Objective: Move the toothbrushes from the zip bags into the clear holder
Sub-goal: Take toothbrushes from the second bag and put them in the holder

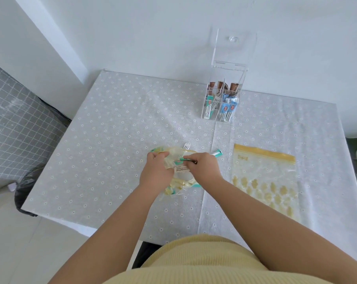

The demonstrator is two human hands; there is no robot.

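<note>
One head-worn wide-angle camera looks forward and steeply down from above the table (112, 119). Both forearms enter from the bottom edge; the far wall (153, 27) fills the top.

Bare left hand (156, 171) and right hand (204, 168); forearms uncovered, no sleeves behind fingers. Pale yellow ribbed knit top (194, 263) at torso.

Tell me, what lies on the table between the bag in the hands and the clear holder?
In the head view, only bare tablecloth lies between the held zip bag and the clear holder. The flat bag lies off to the right.
</note>
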